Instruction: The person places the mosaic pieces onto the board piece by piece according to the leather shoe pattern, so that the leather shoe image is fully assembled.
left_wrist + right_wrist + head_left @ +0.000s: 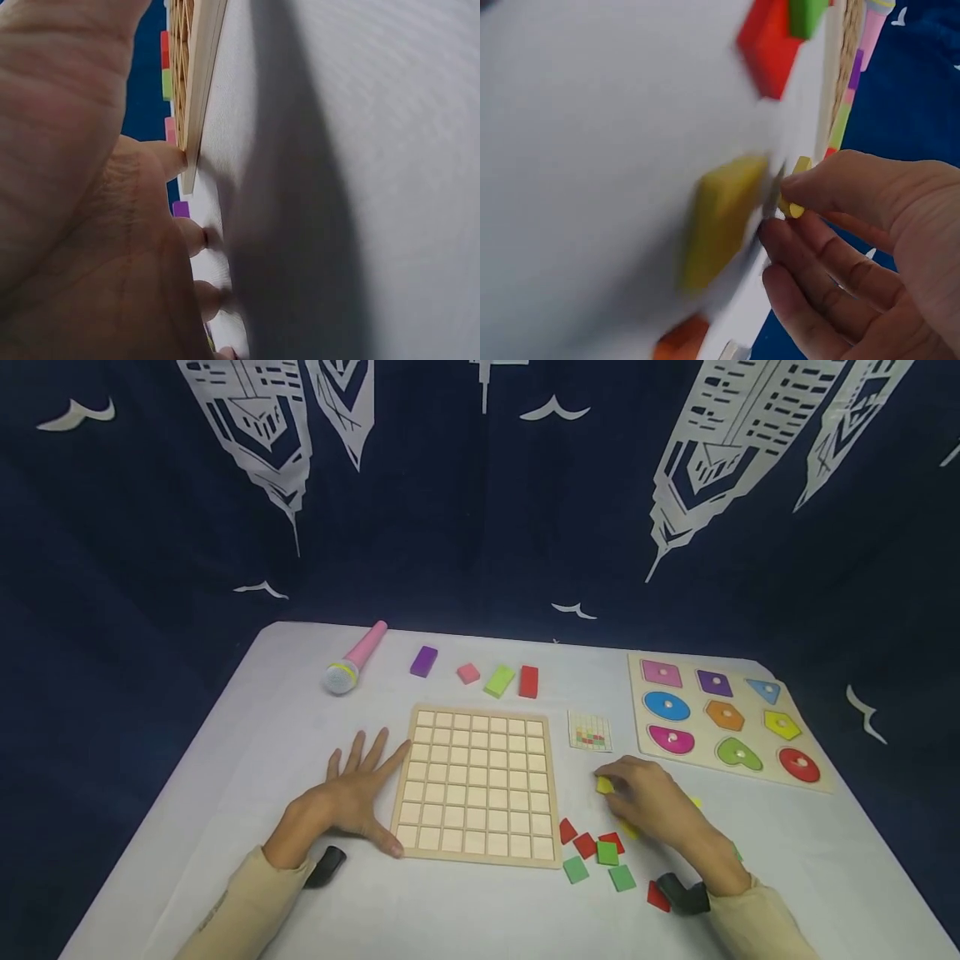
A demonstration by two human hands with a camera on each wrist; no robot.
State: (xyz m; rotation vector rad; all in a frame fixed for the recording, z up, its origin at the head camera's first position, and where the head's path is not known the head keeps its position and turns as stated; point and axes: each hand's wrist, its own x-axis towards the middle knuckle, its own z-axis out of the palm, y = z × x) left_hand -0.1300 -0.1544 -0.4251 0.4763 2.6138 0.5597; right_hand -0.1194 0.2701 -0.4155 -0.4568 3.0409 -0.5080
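1. White table (247, 752): bearing everything.
2. Shape-puzzle board (701, 720): lying at far right, beyond the right hand.
3. Grid board (477, 776): lying mid-table, sides running away from the person, slightly turned.
4. Left hand (356, 797): spreading its fingers, forefinger and thumb touching the grid board's left edge.
5. Right hand (652, 802): pinching a yellow tile (604, 785) between thumb and fingers.
6. Pink microphone (356, 660): lying far left, head pointing near-left.
7. Purple block (423, 662), red block (528, 682), green block (499, 681), pink block (468, 673): sitting behind the grid board.
8. Pattern card (589, 732): lying between the boards.
9. Red tiles (585, 845), green tiles (576, 869): crowding the grid board's near right corner.
10. Pinched yellow tile: sitting right of the grid board, its visible part facing it; fingers hiding the rest, long axis cannot be told.
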